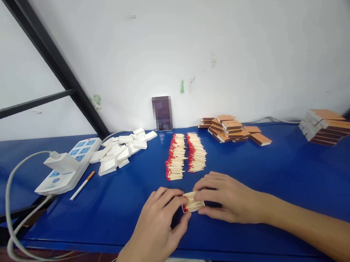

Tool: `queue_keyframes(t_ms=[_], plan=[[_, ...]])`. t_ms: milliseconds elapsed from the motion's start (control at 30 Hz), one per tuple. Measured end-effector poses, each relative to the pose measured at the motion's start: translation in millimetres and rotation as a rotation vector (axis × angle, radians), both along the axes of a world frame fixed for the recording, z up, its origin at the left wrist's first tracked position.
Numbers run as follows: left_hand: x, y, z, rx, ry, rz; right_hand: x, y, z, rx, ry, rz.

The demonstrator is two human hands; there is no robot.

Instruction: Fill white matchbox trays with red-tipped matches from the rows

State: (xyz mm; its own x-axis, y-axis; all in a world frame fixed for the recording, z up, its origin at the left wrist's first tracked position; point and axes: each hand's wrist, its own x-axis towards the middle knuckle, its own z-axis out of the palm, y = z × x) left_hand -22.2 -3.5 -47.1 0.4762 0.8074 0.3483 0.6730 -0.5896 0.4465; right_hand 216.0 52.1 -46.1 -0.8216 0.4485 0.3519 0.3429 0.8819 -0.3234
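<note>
A small white matchbox tray (197,210) filled with red-headed matches (194,204) lies at the front middle of the blue table, between my two hands. My left hand (160,219) grips the tray's left end, thumb on the near side and fingers on the far side and over the match heads. From the right, my right hand (228,197) closes round the other end, with a fingertip on the matches. Just beyond them lie two rows of loose matches, a left row (175,157) and a right row (196,152), heads pointing left.
White empty trays (120,151) are heaped at the left back. Orange matchbox sleeves (229,128) form a pile right of centre, with a stack of more boxes (329,127) farther right. A power strip (87,154) with cables and a cigarette (82,186) lie at left.
</note>
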Motion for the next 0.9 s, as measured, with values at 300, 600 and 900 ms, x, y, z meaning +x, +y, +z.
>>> queue_keyframes(t_ms=[300,600,900], plan=[[-0.3,-0.4,0.9,0.007,-0.02,-0.018,-0.7,0.5,0.5,-0.021,-0.002,0.002],[-1.5,-1.2,0.5,0.022,0.028,-0.007,0.5,0.4,-0.6,-0.007,-0.008,0.007],[-0.6,-0.4,2.1,-0.003,0.023,-0.029,1.0,1.4,-1.1,-0.002,-0.012,0.01]])
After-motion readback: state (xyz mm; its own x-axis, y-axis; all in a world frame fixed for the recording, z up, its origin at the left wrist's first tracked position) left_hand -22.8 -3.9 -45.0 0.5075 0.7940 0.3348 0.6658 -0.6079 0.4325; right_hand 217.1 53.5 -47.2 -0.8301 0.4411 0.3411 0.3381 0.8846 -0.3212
